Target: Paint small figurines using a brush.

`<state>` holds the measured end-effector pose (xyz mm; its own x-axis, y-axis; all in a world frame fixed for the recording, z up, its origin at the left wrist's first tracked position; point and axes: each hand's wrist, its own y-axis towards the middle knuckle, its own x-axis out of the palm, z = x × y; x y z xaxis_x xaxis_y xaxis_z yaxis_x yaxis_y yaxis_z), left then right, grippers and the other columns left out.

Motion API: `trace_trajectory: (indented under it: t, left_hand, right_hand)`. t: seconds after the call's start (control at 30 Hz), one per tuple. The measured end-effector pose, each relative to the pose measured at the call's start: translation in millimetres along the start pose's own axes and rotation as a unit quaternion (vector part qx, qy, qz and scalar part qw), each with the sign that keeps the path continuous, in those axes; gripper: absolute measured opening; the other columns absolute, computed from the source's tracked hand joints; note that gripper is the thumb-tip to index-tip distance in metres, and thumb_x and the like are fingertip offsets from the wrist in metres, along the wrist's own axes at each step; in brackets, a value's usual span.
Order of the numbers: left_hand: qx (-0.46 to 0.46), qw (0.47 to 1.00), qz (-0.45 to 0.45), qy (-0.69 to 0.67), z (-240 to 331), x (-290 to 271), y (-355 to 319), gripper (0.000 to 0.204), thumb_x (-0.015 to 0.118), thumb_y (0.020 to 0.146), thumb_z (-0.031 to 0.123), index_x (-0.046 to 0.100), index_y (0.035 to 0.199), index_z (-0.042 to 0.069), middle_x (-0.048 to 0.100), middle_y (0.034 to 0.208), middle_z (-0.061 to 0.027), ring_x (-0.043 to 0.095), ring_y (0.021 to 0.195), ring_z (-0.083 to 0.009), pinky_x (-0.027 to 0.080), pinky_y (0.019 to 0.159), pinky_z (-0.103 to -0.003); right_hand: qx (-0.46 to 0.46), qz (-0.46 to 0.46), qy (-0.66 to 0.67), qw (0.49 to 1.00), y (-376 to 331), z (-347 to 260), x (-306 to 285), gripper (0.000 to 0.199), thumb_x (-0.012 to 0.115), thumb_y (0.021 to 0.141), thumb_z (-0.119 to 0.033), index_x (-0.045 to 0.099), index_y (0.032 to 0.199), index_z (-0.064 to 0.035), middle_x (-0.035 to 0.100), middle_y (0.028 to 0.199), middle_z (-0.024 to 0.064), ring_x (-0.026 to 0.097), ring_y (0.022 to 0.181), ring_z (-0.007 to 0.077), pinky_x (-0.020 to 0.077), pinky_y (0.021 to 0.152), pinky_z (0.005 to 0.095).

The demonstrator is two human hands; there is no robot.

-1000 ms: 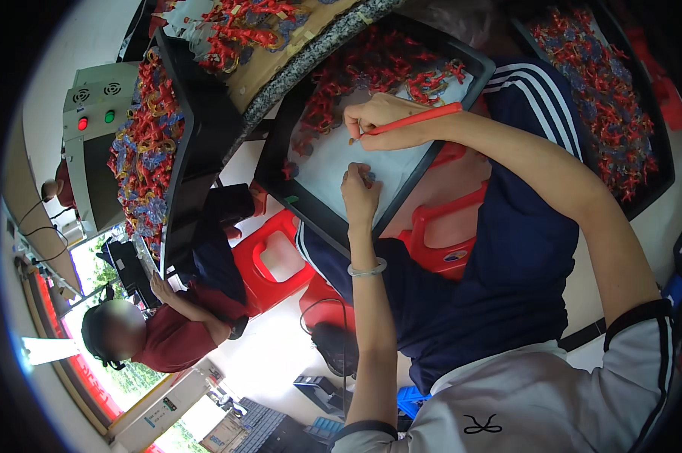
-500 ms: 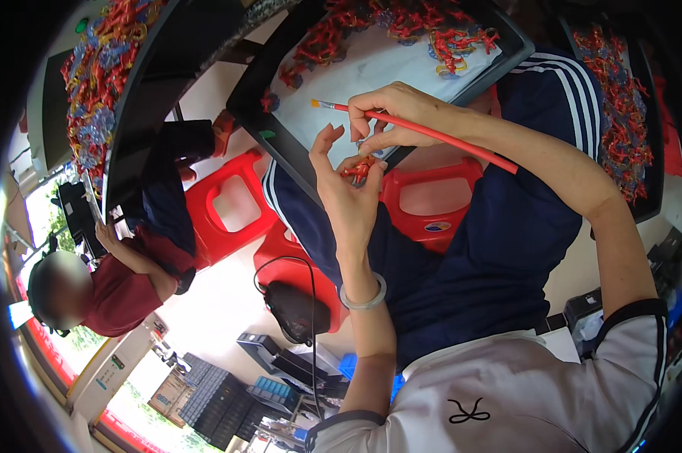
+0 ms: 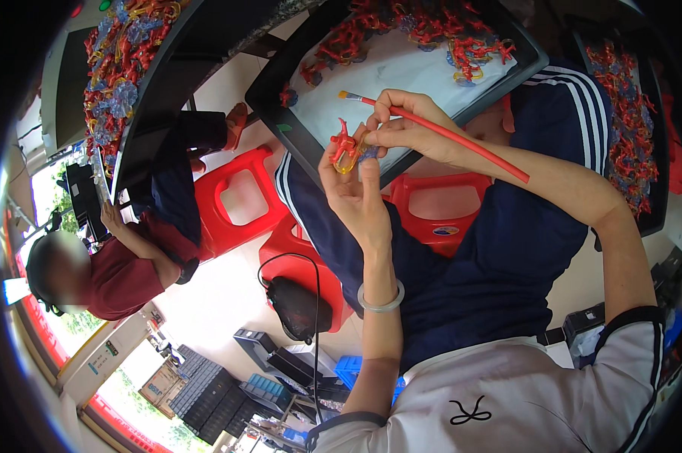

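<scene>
Over tray [image 3: 269, 111], left fingers [image 3: 370, 181] hold red figurine [image 3: 344, 144], right fingers [image 3: 392, 137] paintbrush [image 3: 492, 157]

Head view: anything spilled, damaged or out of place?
No spill or obvious damage shows. Slightly odd: one small red-and-blue piece sits by the left edge of the black tray, apart from the clustered red figurines. Fingers partly cover the held figurine at the left hand, so I can't fully judge it.
</scene>
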<state>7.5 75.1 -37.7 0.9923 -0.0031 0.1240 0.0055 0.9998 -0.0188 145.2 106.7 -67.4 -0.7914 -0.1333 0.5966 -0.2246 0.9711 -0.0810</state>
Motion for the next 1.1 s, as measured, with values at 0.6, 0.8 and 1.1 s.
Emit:
trace_trajectory:
  t: [0.6,0.8,1.1]
  left_hand:
    - [-0.101,0.988,-0.108,-0.053,20.4,-0.9,-17.8,0.039,0.053,0.097,0.014,0.045,0.128,-0.008,0.060,0.117,-0.0199,0.064,0.102,-0.0289,0.051,0.090,-0.034]
    - [-0.115,0.986,-0.114,-0.039,12.4,-1.2,-25.2,0.039,0.053,0.097,0.015,0.046,0.127,-0.010,0.062,0.113,-0.0196,0.064,0.103,-0.0279,0.050,0.092,-0.034]
    - [-0.144,0.984,-0.100,0.007,20.8,-4.8,-27.5,0.036,0.057,0.096,0.017,0.054,0.116,-0.013,0.067,0.100,-0.0167,0.065,0.089,-0.0191,0.049,0.087,-0.029]
  right_hand:
    - [-0.278,-0.112,-0.278,0.913,-22.8,-84.2,-8.4,0.033,0.059,0.093,-0.033,0.070,0.088,-0.0017,0.064,0.073,0.0060,0.054,0.062,0.0123,0.0402,0.055,0.0255]
    - [-0.228,-0.107,-0.278,0.927,-20.5,-98.7,-18.6,0.027,0.058,0.094,-0.022,0.068,0.081,-0.0006,0.065,0.075,0.0050,0.053,0.061,0.0101,0.0408,0.054,0.0233]
    - [-0.226,-0.038,-0.376,0.898,-11.5,-91.0,-26.4,0.027,0.054,0.096,-0.019,0.067,0.081,-0.0010,0.064,0.074,0.0045,0.050,0.059,0.0083,0.0407,0.055,0.0219]
